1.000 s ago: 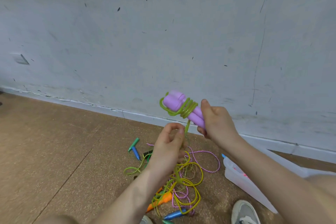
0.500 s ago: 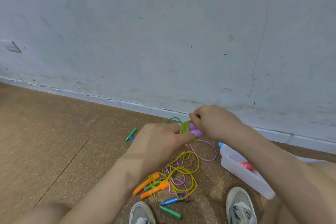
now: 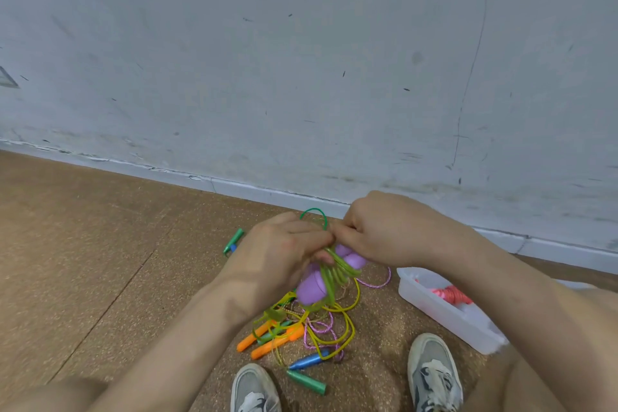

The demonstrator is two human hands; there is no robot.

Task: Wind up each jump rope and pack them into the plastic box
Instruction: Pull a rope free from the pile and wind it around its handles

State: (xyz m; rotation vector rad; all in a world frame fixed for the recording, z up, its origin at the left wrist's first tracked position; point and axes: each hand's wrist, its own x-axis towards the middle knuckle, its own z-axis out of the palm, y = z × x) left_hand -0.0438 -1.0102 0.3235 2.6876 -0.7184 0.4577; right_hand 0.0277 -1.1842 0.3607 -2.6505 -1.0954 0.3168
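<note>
Left hand and right hand grip the purple-handled rope with curled fingers; slackening could let its coils spring loose before the plastic box at four o'clock

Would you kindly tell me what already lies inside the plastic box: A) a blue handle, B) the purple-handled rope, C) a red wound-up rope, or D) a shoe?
C: a red bundle of rope lies inside the plastic box, while the purple-handled rope is gripped by the left hand and right hand outside it.
</note>
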